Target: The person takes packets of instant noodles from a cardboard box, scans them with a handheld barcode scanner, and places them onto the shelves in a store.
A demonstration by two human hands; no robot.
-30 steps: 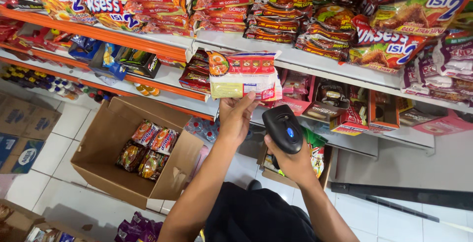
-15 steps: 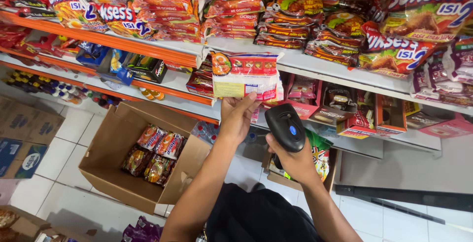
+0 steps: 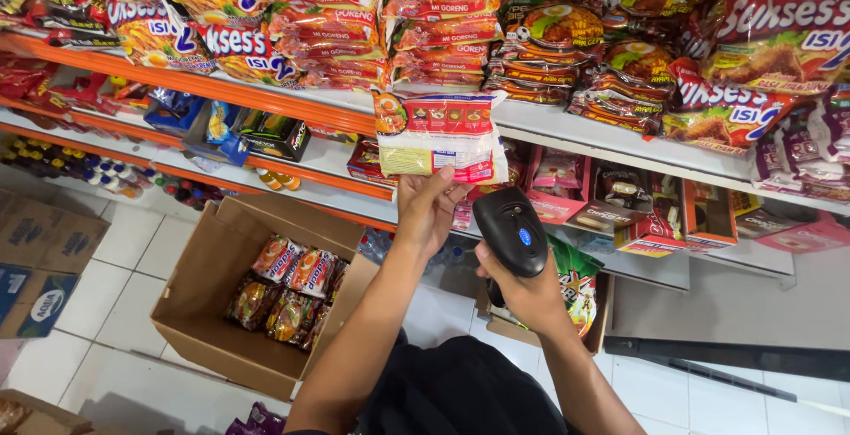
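My left hand [image 3: 429, 209] holds up a flat noodle packet [image 3: 438, 137], white and red with a yellow-green patch, in front of the shelf edge. My right hand [image 3: 524, 289] grips a black handheld scanner [image 3: 511, 231] with a small blue button, its head pointing up toward the packet from just below and to the right. The scanner and the packet are apart.
Store shelves [image 3: 266, 90] with orange edges carry stacked noodle packets [image 3: 443, 10]. An open cardboard box [image 3: 217, 293] on the white tiled floor holds several packets [image 3: 288, 289]. Flattened cartons [image 3: 40, 258] lie at the left. Small boxes [image 3: 655, 209] fill the lower shelf.
The view has shifted slightly; both hands with the packet and scanner sit a little more to the right in the picture. The grip on each is unchanged.
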